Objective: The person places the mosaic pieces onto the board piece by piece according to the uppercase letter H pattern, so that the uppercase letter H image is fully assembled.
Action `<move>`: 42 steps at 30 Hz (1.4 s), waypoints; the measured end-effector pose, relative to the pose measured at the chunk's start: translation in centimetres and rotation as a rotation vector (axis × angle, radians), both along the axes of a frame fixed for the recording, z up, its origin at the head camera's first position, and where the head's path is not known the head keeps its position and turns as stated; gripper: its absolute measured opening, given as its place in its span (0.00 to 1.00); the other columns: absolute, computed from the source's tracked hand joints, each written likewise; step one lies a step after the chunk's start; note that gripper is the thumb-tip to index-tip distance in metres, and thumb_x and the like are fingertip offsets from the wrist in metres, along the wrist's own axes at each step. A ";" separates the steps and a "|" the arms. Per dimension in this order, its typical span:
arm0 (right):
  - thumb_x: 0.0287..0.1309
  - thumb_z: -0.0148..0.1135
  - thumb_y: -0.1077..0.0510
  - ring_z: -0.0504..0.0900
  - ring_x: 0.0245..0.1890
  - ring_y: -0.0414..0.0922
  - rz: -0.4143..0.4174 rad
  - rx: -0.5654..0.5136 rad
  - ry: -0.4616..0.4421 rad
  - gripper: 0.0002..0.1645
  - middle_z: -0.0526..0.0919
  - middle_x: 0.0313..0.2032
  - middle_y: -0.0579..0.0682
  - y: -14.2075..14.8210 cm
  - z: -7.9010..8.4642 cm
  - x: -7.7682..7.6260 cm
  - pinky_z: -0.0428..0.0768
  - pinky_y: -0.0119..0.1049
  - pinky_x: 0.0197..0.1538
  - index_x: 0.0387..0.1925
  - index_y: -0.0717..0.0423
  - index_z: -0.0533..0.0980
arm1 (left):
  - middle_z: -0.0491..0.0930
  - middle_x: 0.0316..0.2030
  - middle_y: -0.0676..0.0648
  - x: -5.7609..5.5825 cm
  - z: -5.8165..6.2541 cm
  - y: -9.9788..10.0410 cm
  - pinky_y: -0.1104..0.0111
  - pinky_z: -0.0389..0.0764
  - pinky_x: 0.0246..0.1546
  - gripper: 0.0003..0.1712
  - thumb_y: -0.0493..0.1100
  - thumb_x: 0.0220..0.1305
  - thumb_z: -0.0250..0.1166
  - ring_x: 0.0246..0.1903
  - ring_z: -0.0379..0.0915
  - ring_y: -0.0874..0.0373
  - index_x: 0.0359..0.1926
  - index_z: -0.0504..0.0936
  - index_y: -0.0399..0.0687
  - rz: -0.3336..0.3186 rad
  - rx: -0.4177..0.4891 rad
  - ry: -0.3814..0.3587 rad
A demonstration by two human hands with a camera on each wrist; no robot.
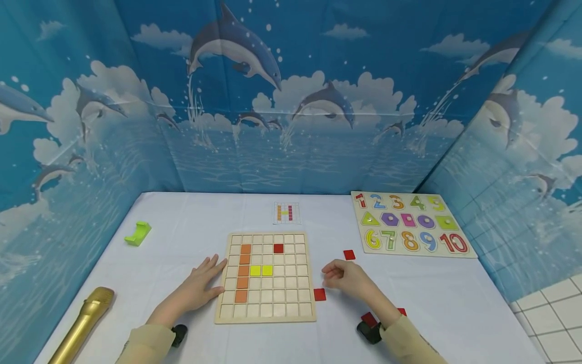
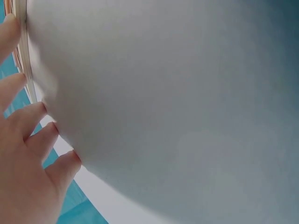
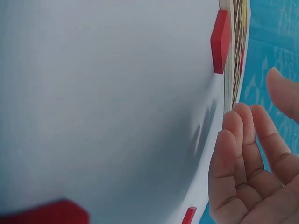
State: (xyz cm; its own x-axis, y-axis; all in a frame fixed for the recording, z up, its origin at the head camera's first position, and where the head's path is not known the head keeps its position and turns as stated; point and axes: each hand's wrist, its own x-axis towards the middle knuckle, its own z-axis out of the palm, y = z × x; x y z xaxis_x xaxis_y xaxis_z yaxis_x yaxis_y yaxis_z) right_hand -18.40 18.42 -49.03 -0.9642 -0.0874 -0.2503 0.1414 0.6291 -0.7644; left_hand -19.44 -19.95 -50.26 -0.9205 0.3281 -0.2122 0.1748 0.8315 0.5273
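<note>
Curtained booth (image 1: 113, 156), dolphin-print drapes (image 1: 254, 156), white-clothed table (image 1: 191, 222), white tiles (image 1: 564, 346)

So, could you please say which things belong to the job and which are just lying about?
Job, apparently: grid board, orange tiles, yellow tiles, red tiles, pattern card.
Lying about: gold microphone, green object, number puzzle board.

1 gold microphone (image 1: 85, 321), 1 number board (image 1: 406, 206).

Gold microphone (image 1: 84, 323) cut off below; right wrist view: red tile (image 3: 51, 213) blurred, cropped.
</note>
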 end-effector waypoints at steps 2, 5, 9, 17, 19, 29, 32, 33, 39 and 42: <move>0.51 0.72 0.64 0.78 0.33 0.40 0.011 -0.004 -0.001 0.12 0.82 0.32 0.46 -0.1 0.1 0.1 0.78 0.30 0.38 0.39 0.57 0.81 | 0.50 0.75 0.33 0.0 0.0 0.1 0.35 0.46 0.71 0.41 0.47 0.63 0.67 0.75 0.40 0.33 0.74 0.62 0.44 0.002 0.003 0.000; 0.51 0.72 0.64 0.79 0.33 0.40 0.033 -0.009 -0.001 0.13 0.83 0.32 0.46 -0.2 0.4 0.3 0.79 0.30 0.37 0.40 0.58 0.81 | 0.50 0.75 0.33 0.0 0.0 0.2 0.35 0.46 0.71 0.41 0.46 0.63 0.68 0.75 0.40 0.33 0.74 0.62 0.45 0.006 0.004 0.001; 0.50 0.73 0.64 0.79 0.33 0.40 0.057 -0.010 -0.001 0.13 0.83 0.32 0.47 -0.3 0.5 0.4 0.79 0.31 0.38 0.40 0.58 0.81 | 0.50 0.75 0.33 0.0 0.1 0.2 0.35 0.46 0.71 0.41 0.46 0.63 0.67 0.75 0.40 0.33 0.74 0.62 0.44 0.004 0.003 0.000; 0.49 0.74 0.63 0.77 0.33 0.40 0.056 0.010 -0.023 0.14 0.82 0.31 0.46 -0.6 0.0 0.4 0.78 0.30 0.37 0.39 0.57 0.81 | 0.50 0.75 0.32 0.0 -0.1 0.2 0.34 0.46 0.70 0.41 0.47 0.63 0.67 0.75 0.40 0.32 0.74 0.61 0.44 0.000 0.004 -0.002; 0.49 0.75 0.63 0.77 0.32 0.41 0.057 0.018 -0.035 0.14 0.81 0.31 0.46 -0.7 -0.1 0.4 0.78 0.29 0.36 0.38 0.56 0.81 | 0.50 0.75 0.32 -0.1 -0.2 0.1 0.34 0.46 0.71 0.42 0.48 0.63 0.67 0.75 0.40 0.33 0.74 0.62 0.44 0.000 0.002 -0.002; 0.45 0.77 0.64 0.74 0.33 0.41 0.078 0.075 -0.026 0.15 0.78 0.31 0.46 -1.5 -0.4 0.6 0.75 0.30 0.36 0.36 0.54 0.81 | 0.51 0.75 0.33 -0.2 -0.4 -0.2 0.34 0.47 0.70 0.42 0.48 0.63 0.68 0.75 0.41 0.33 0.74 0.62 0.45 -0.006 -0.009 0.013; 0.43 0.78 0.64 0.73 0.33 0.41 0.089 0.108 -0.008 0.16 0.77 0.30 0.46 -1.7 -0.5 0.7 0.74 0.29 0.36 0.35 0.54 0.81 | 0.51 0.75 0.32 -0.2 -0.4 -0.2 0.34 0.47 0.70 0.42 0.48 0.62 0.68 0.75 0.41 0.32 0.73 0.62 0.44 -0.008 -0.008 0.019; 0.43 0.78 0.64 0.73 0.33 0.42 0.093 0.113 -0.002 0.16 0.76 0.30 0.46 -1.8 -0.5 0.7 0.74 0.29 0.35 0.35 0.54 0.81 | 0.51 0.75 0.32 -0.2 -0.4 -0.2 0.34 0.47 0.70 0.42 0.48 0.62 0.68 0.75 0.41 0.32 0.73 0.62 0.44 -0.007 -0.007 0.020; 0.41 0.79 0.64 0.72 0.34 0.41 0.100 0.135 -0.012 0.17 0.76 0.31 0.45 -1.9 -0.4 0.6 0.72 0.30 0.36 0.35 0.53 0.81 | 0.51 0.75 0.33 -0.2 -0.4 0.0 0.34 0.46 0.70 0.43 0.50 0.61 0.68 0.75 0.41 0.33 0.73 0.62 0.45 0.006 -0.016 0.011; 0.40 0.79 0.64 0.71 0.34 0.41 0.113 0.147 -0.013 0.17 0.75 0.31 0.45 -2.0 -0.5 0.6 0.72 0.31 0.36 0.34 0.53 0.80 | 0.51 0.75 0.33 -0.2 -0.4 0.1 0.35 0.46 0.71 0.43 0.50 0.61 0.68 0.75 0.41 0.33 0.73 0.62 0.45 0.011 -0.016 0.008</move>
